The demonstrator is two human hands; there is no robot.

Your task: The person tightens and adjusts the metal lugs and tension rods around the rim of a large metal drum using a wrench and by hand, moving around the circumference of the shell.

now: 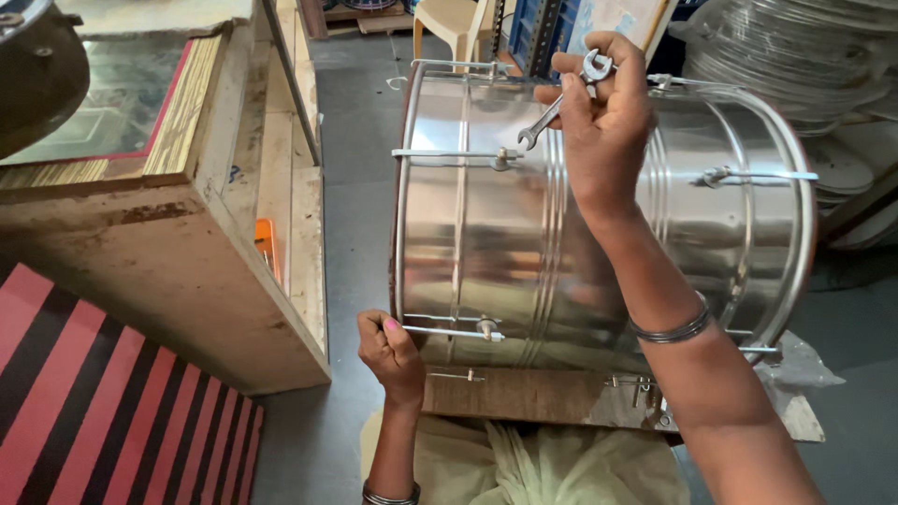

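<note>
A shiny steel drum shell (496, 224) lies on its side in front of me, with thin tension rods (449, 153) and lugs along its rims. My right hand (603, 122) reaches over the top of the shell and grips a small double-ended spanner (561, 101), its lower jaw pointing down toward a rod's nut (505, 159). Near the bottom left rim, my left hand (391, 353) is closed in a fist, touching the end of the lower rod (449, 331).
A wooden counter (187, 234) with a glass top stands at left. A red and black striped mat (103, 411) lies at lower left. A board (533, 393) sits under the drum. White coils (795, 56) are stacked at right; a plastic chair (454, 23) stands behind.
</note>
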